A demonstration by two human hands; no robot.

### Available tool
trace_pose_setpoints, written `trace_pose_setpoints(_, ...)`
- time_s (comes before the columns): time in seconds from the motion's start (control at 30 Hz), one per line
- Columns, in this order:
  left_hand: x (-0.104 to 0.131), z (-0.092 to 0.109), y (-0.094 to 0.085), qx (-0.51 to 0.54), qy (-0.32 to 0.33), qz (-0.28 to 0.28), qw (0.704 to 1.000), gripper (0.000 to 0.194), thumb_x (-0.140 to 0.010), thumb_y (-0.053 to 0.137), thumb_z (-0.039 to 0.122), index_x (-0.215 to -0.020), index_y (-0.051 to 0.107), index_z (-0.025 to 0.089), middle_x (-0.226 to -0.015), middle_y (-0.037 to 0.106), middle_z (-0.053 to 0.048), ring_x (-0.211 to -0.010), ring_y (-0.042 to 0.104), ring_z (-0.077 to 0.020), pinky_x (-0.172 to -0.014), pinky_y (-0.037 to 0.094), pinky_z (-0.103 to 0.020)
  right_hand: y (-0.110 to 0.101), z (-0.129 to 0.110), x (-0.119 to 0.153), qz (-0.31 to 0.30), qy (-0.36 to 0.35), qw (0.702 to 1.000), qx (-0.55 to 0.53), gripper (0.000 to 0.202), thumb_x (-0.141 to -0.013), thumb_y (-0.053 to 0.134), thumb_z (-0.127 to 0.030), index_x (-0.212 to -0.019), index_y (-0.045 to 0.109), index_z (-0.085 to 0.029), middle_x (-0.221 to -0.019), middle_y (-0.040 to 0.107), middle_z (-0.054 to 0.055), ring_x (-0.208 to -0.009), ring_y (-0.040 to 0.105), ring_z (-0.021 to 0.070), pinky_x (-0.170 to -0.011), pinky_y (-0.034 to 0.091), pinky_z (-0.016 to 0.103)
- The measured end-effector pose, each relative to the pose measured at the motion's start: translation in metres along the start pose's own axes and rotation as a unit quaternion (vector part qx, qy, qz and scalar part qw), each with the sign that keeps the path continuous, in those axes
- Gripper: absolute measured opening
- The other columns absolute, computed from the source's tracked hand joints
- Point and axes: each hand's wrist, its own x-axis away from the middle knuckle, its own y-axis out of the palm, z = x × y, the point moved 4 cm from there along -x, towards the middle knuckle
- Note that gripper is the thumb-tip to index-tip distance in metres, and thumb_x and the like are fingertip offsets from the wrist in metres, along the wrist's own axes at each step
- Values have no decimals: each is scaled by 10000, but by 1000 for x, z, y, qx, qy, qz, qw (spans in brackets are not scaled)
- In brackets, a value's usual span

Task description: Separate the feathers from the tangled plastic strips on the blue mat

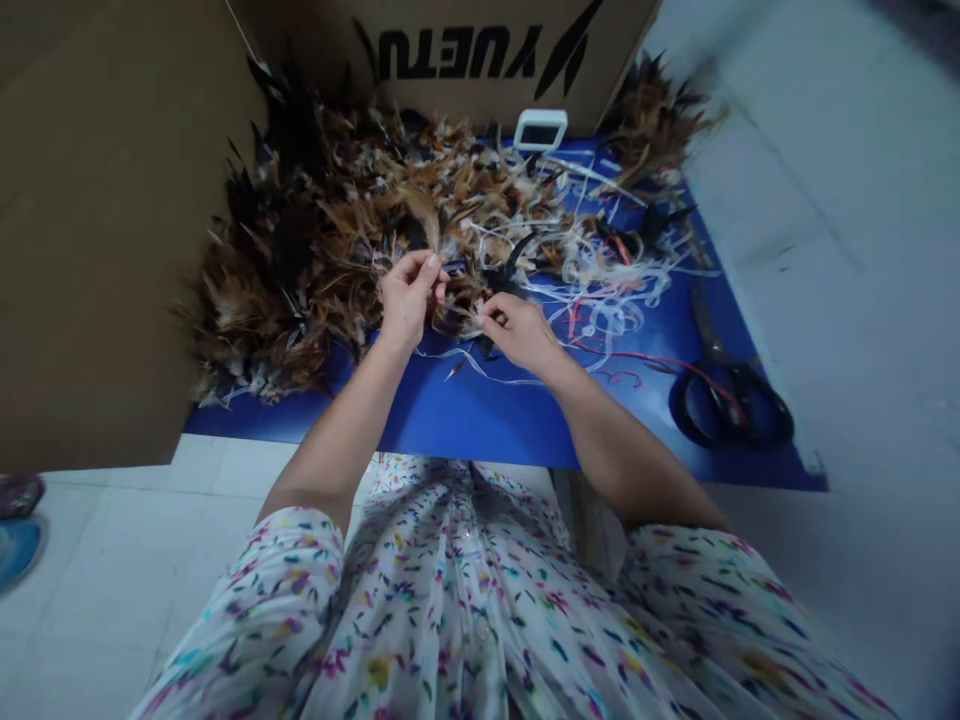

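Over the pile's (337, 230) near edge, left hand (411, 295) pinches a feather (425, 212), right hand (517, 332) a tuft (466, 316): likely light, soft, best gripped basally.

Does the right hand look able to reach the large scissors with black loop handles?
Probably yes: the scissors lie right of the right hand, with only thin red cord and whitish ribbons between.

Feathers (337, 230) lay heaped on the left and middle of the bench (480, 410), before a box (480, 95). Ribbons (589, 260) lay to their right, scissors (721, 362) beyond, near the right edge; a device (541, 132) sat behind the ribbons.
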Motion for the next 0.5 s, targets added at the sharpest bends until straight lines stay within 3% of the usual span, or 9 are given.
trace_pose_setpoints(0.17, 5, 8, 6, -11, 12, 3, 1000, 274, -805, 780, 377, -761, 598, 176, -600, 589, 60, -436, 495, -29, -437, 403, -160, -3, 9, -7, 26, 87, 976, -197, 119, -823, 659, -250, -762, 569, -201, -532, 560, -59, -500, 540, 96, -552, 424, 238)
trace_pose_setpoints(0.3, 17, 7, 4, 1, 16, 28, 999, 255, -817, 772, 339, -757, 588, 173, -597, 583, 61, -436, 494, -28, -431, 399, -155, -3, 9, -9, 36, 128, 942, -309, 195, -723, 759, -250, -788, 586, -188, -564, 619, -39, -510, 595, 104, -485, 444, 217)
trace_pose_setpoints(0.5, 30, -6, -5, 14, 14, 64, 998, 257, -810, 777, 317, -745, 577, 169, -597, 585, 63, -425, 486, -22, -424, 392, -150, -2, 6, -8, 11, 147, 910, -388, 272, -644, 763, -156, -864, 607, -185, -659, 672, -22, -627, 684, 147, -527, 534, 244)
